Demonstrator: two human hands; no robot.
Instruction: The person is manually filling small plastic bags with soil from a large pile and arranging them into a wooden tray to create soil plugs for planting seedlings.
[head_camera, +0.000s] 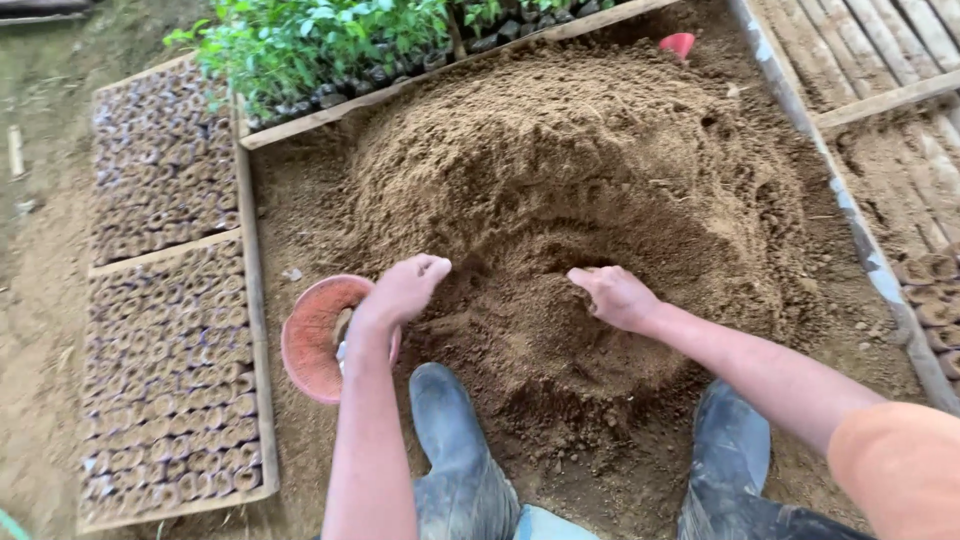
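A big heap of loose brown soil (580, 170) fills the middle of the head view, with a scooped hollow on its near side. My left hand (405, 288) hovers at the hollow's left edge, fingers curled, just above a red-orange bowl (310, 340) lying tilted on the ground. My right hand (615, 296) rests on the soil at the hollow's right side, fingers bent into the earth. Whether either hand holds soil I cannot tell. My two dark rubber boots (455, 440) stand at the foot of the heap.
Wooden-framed beds of several small soil-filled bags (165, 390) line the left. Green seedlings (310, 40) stand at the back behind a plank (440, 75). A second red bowl (678, 43) lies on the heap's far side. A board edge (850, 210) and slats bound the right.
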